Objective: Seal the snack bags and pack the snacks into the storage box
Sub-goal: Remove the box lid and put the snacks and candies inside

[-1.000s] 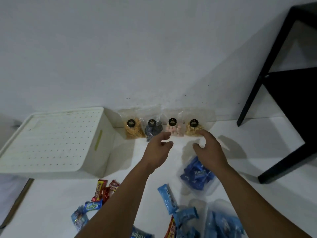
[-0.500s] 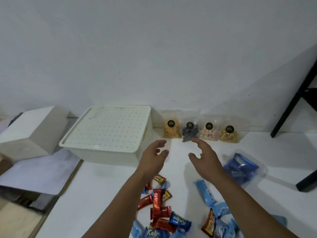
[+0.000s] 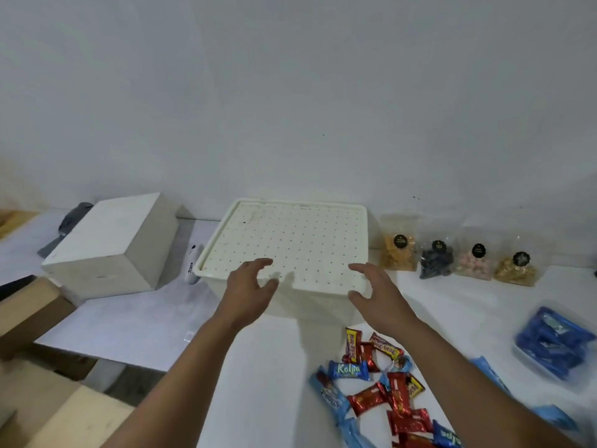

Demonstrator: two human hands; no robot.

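1. At the back of the white table, against the wall, sits the storage box: white plastic w/ a dotted lid still on. Looks stiff and light, prob. empty; best taken by the lid's front rim w/ both hands.
2. Left of it: a plain white block and a cardboard box at the table edge.
3. Left hand and right hand hover at the front rim, fingers spread and loosely curled, holding nothing; can't tell if they touch the lid yet.
4. Far right: a clear tub of blue packs, blurred.
5. Right of the box, a row of four clear snack bags, each w/ a round black sticker, text too small to read. Thin crinkly film, contents likely brittle; pinch at the top, don't squeeze.
6. Near front: a loose pile of wrapped candy bars, slick foil, light. Readable: "Kalpa" on blue, "beng-beng" on red.
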